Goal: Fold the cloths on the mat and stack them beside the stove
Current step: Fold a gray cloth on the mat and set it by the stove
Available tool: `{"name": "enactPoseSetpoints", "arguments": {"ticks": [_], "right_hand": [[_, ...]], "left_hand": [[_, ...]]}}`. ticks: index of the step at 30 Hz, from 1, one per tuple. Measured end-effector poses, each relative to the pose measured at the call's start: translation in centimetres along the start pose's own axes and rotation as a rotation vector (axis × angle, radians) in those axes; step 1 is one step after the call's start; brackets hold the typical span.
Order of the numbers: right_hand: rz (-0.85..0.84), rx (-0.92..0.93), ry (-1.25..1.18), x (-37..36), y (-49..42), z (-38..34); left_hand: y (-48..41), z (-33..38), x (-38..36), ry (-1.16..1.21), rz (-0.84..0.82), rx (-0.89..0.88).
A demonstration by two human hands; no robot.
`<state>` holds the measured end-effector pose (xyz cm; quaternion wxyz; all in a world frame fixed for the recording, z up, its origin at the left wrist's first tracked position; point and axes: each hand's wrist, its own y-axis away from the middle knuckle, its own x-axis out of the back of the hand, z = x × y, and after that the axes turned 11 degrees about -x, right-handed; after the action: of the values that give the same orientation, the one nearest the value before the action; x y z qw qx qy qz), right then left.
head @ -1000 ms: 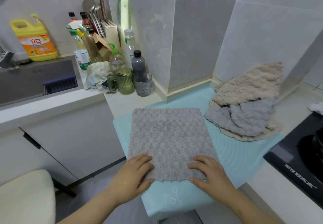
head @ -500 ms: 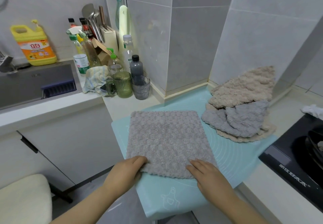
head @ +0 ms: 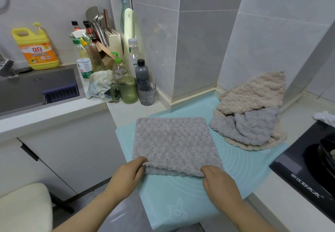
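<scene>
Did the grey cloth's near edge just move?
Yes, upward. The edge of the grey cloth lay flat on the mat; now the left hand and right hand pinch its corners, raising it.

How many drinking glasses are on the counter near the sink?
2: a green ribbed mug and, just right of it, a clear grey glass, both before the bottles. Others may hide behind.

A grey cloth (head: 174, 144) with a bobbled, rosette-like texture lies on a pale turquoise mat (head: 241, 173) printed with faint white circles. Beside it, beige cloths (head: 253, 92) sandwich a blue-grey one (head: 253, 125). A yellow detergent jug (head: 36, 47) carries an orange label; the stove (head: 299, 173) is black.
</scene>
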<state>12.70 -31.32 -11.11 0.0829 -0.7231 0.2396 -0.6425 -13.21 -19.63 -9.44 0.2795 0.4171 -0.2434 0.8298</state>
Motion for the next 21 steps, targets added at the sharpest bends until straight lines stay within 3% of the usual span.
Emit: {"name": "enactPoseSetpoints", "arguments": {"ticks": [4, 7, 12, 18, 21], "right_hand": [[-0.07, -0.015, 0.032, 0.3, -0.1, -0.8], [-0.248, 0.002, 0.057, 0.5, -0.5, 0.0], [-0.362, -0.151, 0.001, 2.1, -1.8, 0.8], [-0.875, -0.312, -0.334, 4.3, -4.5, 1.6], [-0.999, -0.359, -0.458, 5.4, -5.2, 1.4]], "left_hand": [[-0.3, 0.1, 0.3, -0.044, -0.056, -0.033], [-0.3, 0.0, 0.5, -0.067, -0.109, -0.056], [-0.4, -0.1, 2.1, 0.205, -0.039, 0.079], [-1.1, -0.5, 5.6, 0.49, -0.177, 0.25], [-1.6, -0.4, 7.0, 0.536, -0.244, 0.317]]}}
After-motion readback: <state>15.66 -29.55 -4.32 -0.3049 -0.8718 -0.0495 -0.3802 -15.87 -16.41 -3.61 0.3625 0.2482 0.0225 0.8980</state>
